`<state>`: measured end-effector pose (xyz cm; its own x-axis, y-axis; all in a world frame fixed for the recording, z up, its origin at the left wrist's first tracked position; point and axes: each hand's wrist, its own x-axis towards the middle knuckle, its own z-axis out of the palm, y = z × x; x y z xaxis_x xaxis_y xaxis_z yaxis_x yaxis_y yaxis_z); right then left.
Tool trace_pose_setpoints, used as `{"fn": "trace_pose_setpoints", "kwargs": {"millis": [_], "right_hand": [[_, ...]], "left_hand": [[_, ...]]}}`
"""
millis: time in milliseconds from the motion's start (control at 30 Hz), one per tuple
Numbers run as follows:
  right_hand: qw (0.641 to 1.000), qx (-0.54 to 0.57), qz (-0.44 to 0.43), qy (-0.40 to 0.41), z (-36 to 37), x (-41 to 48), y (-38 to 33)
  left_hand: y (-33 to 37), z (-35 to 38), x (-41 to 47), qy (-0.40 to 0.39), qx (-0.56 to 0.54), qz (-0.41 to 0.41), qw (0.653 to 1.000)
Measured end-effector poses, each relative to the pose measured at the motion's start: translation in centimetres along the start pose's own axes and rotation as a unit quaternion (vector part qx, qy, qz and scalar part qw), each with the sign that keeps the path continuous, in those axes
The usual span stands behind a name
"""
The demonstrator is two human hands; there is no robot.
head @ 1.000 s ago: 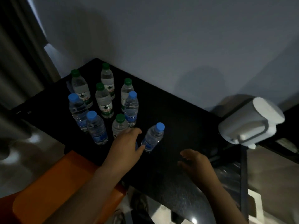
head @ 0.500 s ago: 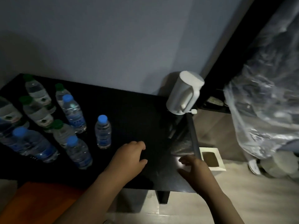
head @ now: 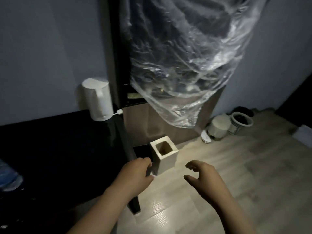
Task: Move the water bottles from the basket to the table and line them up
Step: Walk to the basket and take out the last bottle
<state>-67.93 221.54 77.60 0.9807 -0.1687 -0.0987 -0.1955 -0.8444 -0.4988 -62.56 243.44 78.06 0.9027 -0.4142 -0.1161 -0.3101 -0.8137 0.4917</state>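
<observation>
My left hand (head: pixel 135 176): loosely curled, empty, at the table (head: pixel 67 149) corner.
My right hand (head: pixel 206 179): half-curled, empty, above the floor (head: pixel 244 157).

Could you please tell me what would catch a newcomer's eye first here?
The crumpled clear plastic sheet hanging over dark things at top centre dominates. Below it, a white open-topped box stands on the floor by a corner of the black table, and a white kettle stands on its far corner. The left hand and right hand hover empty in front.

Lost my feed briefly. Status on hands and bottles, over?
Empty: left hand, right hand, fingers loose. One blurred water bottle on table, far left. White box on floor ahead.
</observation>
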Motion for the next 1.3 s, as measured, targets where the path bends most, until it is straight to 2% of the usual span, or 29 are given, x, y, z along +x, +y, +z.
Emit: {"fn": "trace_pose_setpoints", "kwargs": {"millis": [267, 533, 1033, 1300], "right_hand": [[0.981, 0.039, 0.155, 0.111, -8.9, -5.6, 14.4], [0.944, 0.043, 0.289, 0.155, -14.7, -7.5, 26.6], [0.885, 0.045, 0.415, 0.205, -28.5, 3.1, 45.5], [0.876, 0.047, 0.419, 0.232, -36.0, 8.6, 59.6]], "left_hand": [[16.5, 6.8, 6.6, -0.075, 0.062, 0.162, 0.982], [30.3, 15.0, 14.5, -0.157, 0.088, 0.299, 0.937], [52.5, 24.6, 36.4, -0.222, 0.098, 0.415, 0.877], [65.6, 31.1, 46.2, -0.213, 0.124, 0.432, 0.868]]}}
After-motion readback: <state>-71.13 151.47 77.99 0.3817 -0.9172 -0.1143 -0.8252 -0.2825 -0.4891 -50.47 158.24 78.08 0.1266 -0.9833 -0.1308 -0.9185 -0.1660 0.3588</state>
